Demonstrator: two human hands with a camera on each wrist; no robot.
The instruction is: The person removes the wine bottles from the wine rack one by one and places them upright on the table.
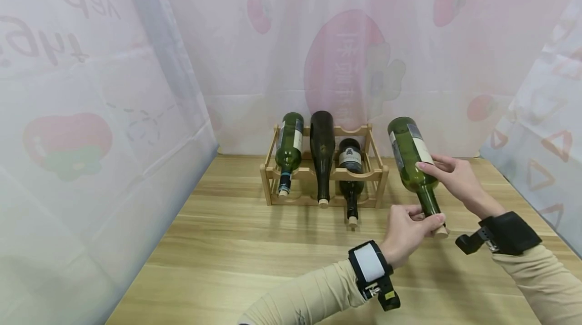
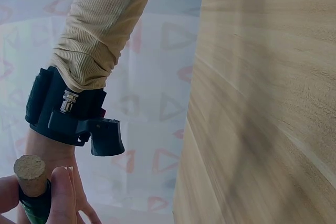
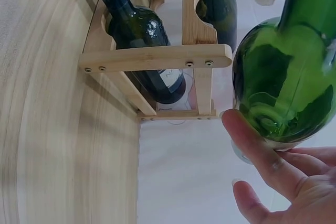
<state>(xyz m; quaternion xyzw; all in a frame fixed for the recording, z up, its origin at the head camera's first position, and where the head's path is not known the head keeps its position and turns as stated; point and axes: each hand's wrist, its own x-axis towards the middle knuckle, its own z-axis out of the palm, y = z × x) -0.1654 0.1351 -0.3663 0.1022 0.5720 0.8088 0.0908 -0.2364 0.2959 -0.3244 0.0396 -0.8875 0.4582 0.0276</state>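
Green glass takes up both your hands in the head view: the held bottle (image 1: 406, 163) slants above the counter (image 1: 218, 244), just right of the wooden rack (image 1: 375, 175), its base raised and its neck angled down toward you. Your right hand (image 1: 460, 184) is partly closed around the body, thumb on the near side; your left hand (image 1: 403, 234) pinches the neck close to the cork (image 1: 441, 232). In the rack, you have a labelled bottle (image 1: 291, 145) and a dark bottle (image 1: 322, 143) on the upper tier, with a black-necked bottle (image 1: 350, 159) lower down at the right.

In the left wrist view, your left thumb and fingers close on the neck just below the cork, with your right sleeve (image 2: 100, 24) and a black wrist strap (image 2: 68, 114) beyond.

In the right wrist view, your right fingers spread, slightly bent, against the held bottle, near the rack's end.
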